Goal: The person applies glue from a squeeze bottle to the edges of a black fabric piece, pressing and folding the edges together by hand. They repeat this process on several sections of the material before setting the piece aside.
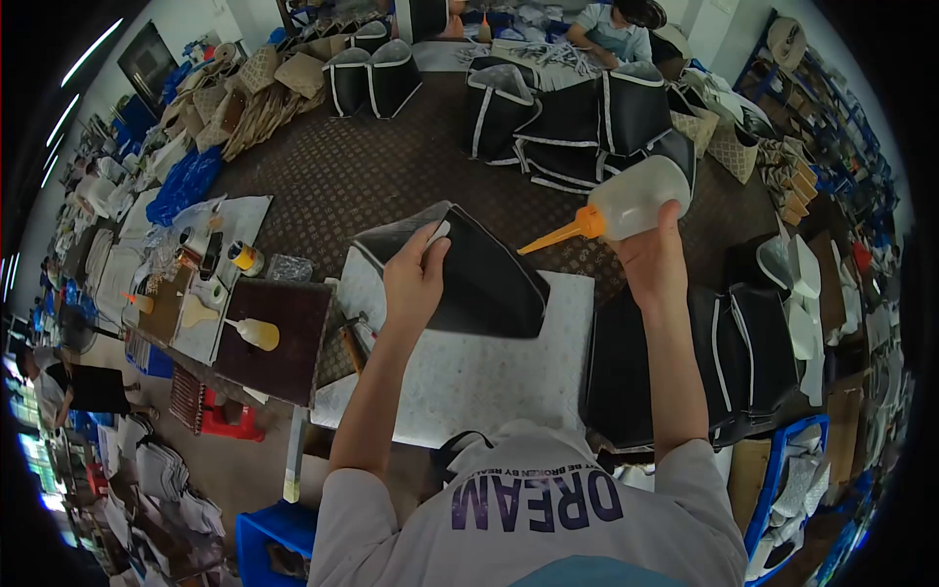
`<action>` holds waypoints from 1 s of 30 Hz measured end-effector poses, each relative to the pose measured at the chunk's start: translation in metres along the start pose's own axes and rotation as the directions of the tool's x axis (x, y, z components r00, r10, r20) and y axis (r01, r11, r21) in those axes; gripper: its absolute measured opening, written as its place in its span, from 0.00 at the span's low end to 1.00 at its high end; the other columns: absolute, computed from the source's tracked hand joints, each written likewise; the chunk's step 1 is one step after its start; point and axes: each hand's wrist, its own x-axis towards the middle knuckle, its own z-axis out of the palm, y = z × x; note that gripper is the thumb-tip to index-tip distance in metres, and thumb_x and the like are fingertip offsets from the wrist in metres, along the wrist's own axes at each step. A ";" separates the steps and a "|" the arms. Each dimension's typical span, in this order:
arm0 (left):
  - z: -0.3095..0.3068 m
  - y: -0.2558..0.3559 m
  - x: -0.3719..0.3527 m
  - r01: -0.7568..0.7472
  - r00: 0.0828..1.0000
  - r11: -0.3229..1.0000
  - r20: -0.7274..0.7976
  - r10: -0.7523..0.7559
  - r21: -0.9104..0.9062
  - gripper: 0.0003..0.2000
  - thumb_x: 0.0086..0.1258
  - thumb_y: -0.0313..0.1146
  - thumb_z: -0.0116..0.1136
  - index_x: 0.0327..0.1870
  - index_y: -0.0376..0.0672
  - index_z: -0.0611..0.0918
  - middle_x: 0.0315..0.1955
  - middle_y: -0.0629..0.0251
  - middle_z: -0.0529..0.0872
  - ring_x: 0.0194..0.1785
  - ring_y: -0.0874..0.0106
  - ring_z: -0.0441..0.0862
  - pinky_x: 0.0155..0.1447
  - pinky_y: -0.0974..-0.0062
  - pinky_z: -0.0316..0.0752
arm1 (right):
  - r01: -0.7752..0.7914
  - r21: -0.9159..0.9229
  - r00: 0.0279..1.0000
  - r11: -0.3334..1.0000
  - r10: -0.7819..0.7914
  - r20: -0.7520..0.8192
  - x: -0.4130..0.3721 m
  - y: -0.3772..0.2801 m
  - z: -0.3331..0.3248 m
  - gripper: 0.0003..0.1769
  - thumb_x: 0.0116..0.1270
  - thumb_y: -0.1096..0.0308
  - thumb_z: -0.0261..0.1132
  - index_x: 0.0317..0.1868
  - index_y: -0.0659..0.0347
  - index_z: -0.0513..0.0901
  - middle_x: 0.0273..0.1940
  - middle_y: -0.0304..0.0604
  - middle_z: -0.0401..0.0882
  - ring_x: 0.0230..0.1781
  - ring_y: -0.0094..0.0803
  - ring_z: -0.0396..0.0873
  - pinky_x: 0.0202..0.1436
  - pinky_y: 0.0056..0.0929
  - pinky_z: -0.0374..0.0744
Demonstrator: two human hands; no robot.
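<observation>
My left hand (415, 276) is closed at the upper left edge of a black bag piece (489, 284), with a small pale strip (437, 233) between thumb and fingers. The piece rests tilted on a white marbled slab (469, 382). On the right, my right hand (653, 256) holds up a translucent squeeze bottle (641, 199). Its orange nozzle (562, 233) points left and slightly down, toward the black piece but apart from it. The fingers behind the bottle are mostly hidden.
Black bag pieces with white edging (558, 122) stand at the back; more (724, 352) lie right. A dark board (274, 338) holds a yellowish glue bottle (256, 334). A hammer (354, 342) lies left of the slab. A person (611, 34) sits across the table.
</observation>
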 end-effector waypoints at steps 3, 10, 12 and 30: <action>0.008 0.007 -0.003 -0.176 0.984 0.977 0.019 0.175 0.120 0.09 0.67 0.35 0.58 0.44 0.44 0.84 0.29 0.61 0.86 0.26 0.66 0.81 0.31 0.74 0.74 | 0.075 -0.248 0.994 0.966 -0.091 -0.057 0.015 0.013 0.012 0.42 0.62 0.59 0.70 0.68 0.57 0.53 0.59 0.45 0.66 0.58 0.38 0.73 0.59 0.44 0.76; 0.023 0.007 -0.022 -0.188 0.969 0.981 0.170 0.178 0.042 0.06 0.66 0.34 0.60 0.37 0.44 0.85 0.28 0.65 0.86 0.25 0.68 0.81 0.29 0.74 0.74 | 0.100 -0.443 0.985 0.891 -0.151 -0.081 0.033 0.040 0.011 0.50 0.54 0.59 0.76 0.68 0.55 0.50 0.59 0.45 0.63 0.60 0.36 0.66 0.57 0.39 0.73; 0.025 0.006 -0.022 -0.189 0.970 0.981 0.159 0.182 0.031 0.06 0.65 0.34 0.60 0.37 0.44 0.85 0.27 0.64 0.85 0.25 0.68 0.81 0.29 0.74 0.74 | 0.121 -0.470 0.982 0.874 -0.173 -0.069 0.034 0.043 0.008 0.50 0.54 0.59 0.76 0.68 0.56 0.50 0.59 0.45 0.63 0.61 0.36 0.66 0.60 0.39 0.71; 0.036 -0.006 -0.013 -0.157 0.979 0.988 0.134 0.156 -0.001 0.05 0.65 0.35 0.61 0.36 0.45 0.85 0.30 0.65 0.86 0.26 0.69 0.82 0.30 0.75 0.75 | 0.216 -0.606 0.966 0.765 -0.260 0.016 0.028 0.049 0.017 0.46 0.55 0.63 0.76 0.66 0.58 0.54 0.58 0.46 0.64 0.60 0.35 0.67 0.62 0.36 0.69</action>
